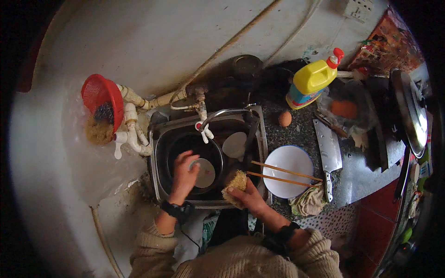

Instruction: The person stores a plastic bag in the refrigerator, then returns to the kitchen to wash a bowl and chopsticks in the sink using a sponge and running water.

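Note:
My left hand [184, 175] is over the sink, its fingers and thumb curved around the left edge of a small pale bowl [205, 174]. Beneath it a dark round pan [218, 153] sits in the metal sink [264, 153]. My right hand [250, 197] grips a tan, fibrous loofah scrubber [236, 185] at the sink's near right corner. Another pale dish [234, 144] lies in the sink, right of the pan. Above them arches a faucet [225, 111] with a white-and-red handle.
Right of the sink, two chopsticks [289, 172] rest across a white bowl [287, 157]. A crumpled cloth [308, 202], a cleaver [328, 148], an egg [285, 119] and a yellow pump bottle [313, 83] are nearby. A red basket [99, 95] hangs beside pipes at left.

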